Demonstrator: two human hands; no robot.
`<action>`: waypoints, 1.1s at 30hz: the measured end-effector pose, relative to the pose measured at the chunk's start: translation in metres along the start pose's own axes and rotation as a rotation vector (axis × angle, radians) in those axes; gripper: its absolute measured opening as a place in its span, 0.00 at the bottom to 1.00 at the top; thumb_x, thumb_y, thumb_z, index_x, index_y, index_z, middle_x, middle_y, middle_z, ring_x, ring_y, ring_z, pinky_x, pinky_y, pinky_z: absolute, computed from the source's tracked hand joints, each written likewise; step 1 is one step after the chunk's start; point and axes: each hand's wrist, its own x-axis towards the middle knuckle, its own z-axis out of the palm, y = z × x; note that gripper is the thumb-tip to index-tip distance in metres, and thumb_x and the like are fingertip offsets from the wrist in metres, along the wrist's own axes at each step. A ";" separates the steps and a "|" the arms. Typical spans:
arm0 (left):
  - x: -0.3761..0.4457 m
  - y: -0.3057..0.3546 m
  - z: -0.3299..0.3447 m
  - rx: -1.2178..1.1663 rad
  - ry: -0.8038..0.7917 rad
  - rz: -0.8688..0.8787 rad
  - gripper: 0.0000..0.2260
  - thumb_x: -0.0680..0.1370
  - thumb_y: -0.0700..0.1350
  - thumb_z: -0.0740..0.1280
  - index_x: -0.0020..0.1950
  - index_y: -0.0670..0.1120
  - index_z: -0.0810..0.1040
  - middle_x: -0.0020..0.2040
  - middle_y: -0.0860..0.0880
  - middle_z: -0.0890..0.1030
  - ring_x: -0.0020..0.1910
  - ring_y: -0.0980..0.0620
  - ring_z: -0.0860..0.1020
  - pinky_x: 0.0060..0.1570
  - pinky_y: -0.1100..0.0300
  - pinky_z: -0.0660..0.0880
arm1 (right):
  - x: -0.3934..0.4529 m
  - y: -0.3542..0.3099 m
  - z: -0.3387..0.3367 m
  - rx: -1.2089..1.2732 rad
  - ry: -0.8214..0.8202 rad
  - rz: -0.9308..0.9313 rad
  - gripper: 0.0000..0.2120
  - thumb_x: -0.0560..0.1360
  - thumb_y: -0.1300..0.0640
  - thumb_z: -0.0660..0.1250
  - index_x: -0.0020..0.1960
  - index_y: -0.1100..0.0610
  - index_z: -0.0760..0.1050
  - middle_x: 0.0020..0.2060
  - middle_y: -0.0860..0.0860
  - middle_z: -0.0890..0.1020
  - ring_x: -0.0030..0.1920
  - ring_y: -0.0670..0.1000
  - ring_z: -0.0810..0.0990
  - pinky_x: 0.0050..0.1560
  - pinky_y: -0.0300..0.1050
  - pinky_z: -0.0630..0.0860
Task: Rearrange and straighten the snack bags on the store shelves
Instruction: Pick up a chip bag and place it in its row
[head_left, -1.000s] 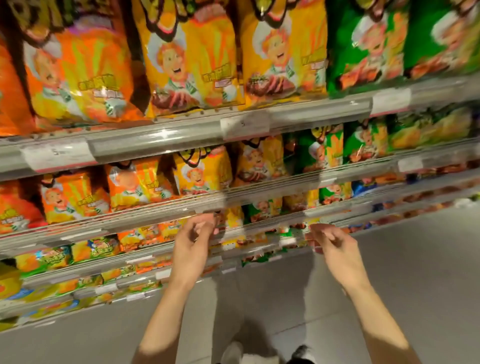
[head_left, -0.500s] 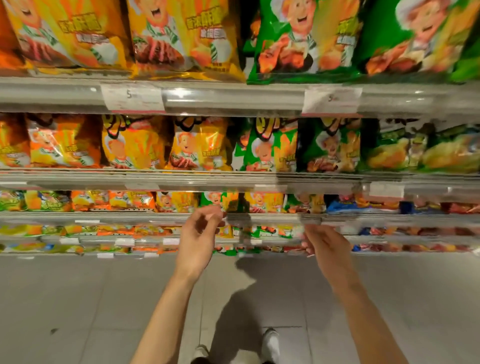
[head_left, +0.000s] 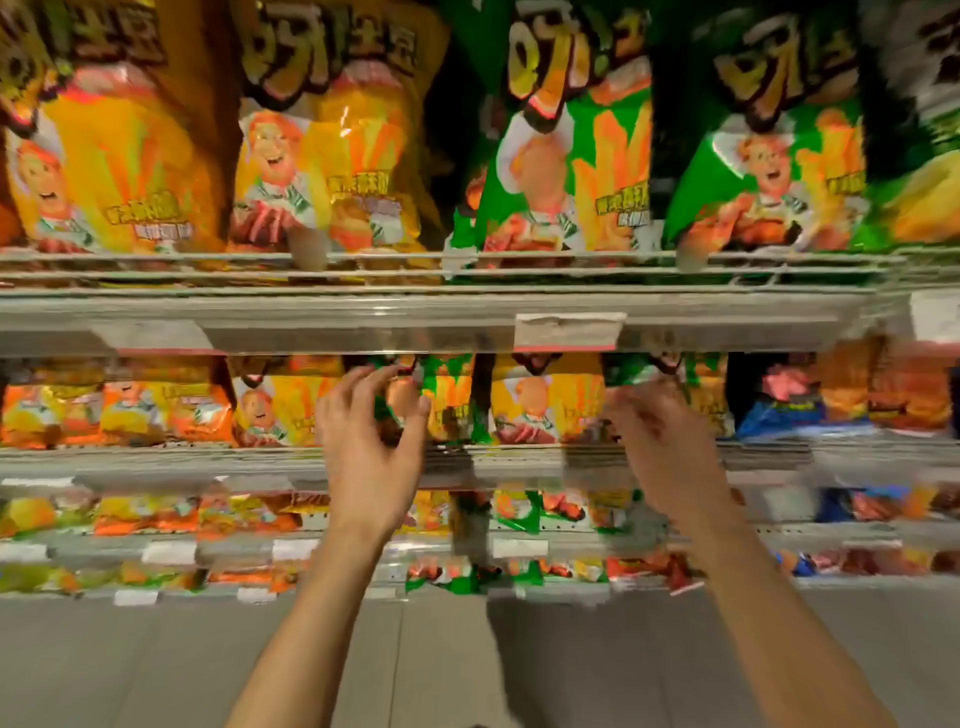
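At second shelf (head_left: 519, 457): two hands, left (head_left: 371, 447) fingers spread, ungrasping; right (head_left: 660, 447) blurred, grip unclear.

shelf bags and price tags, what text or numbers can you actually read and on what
None can be quoted with confidence.
Large logo characters on the yellow bags and green bags on the top shelf: smeared by motion blur.
Small yellow flavour panels on those bags: too blurred.
Price tag on the shelf rail: blank blur, no digits legible.
Lower-shelf bags and tags: too small.
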 end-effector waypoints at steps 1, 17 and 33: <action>0.007 -0.012 0.010 0.071 0.043 0.058 0.19 0.79 0.52 0.69 0.67 0.44 0.78 0.68 0.40 0.73 0.69 0.43 0.68 0.68 0.56 0.62 | 0.009 0.008 0.008 -0.053 0.012 -0.087 0.10 0.81 0.52 0.64 0.42 0.47 0.78 0.33 0.39 0.78 0.34 0.39 0.77 0.36 0.28 0.68; 0.030 -0.080 0.073 0.142 0.225 0.327 0.35 0.76 0.64 0.64 0.76 0.43 0.69 0.75 0.37 0.66 0.78 0.41 0.61 0.74 0.53 0.57 | 0.039 0.073 0.055 -0.602 0.275 -0.364 0.34 0.80 0.31 0.55 0.72 0.57 0.70 0.57 0.57 0.83 0.56 0.60 0.81 0.53 0.54 0.77; 0.032 -0.077 0.073 0.034 0.274 0.258 0.32 0.81 0.55 0.69 0.81 0.48 0.61 0.76 0.44 0.67 0.73 0.46 0.66 0.70 0.50 0.66 | 0.058 0.062 0.062 -0.257 0.133 -0.192 0.37 0.81 0.34 0.59 0.77 0.61 0.62 0.68 0.59 0.77 0.66 0.62 0.76 0.62 0.56 0.74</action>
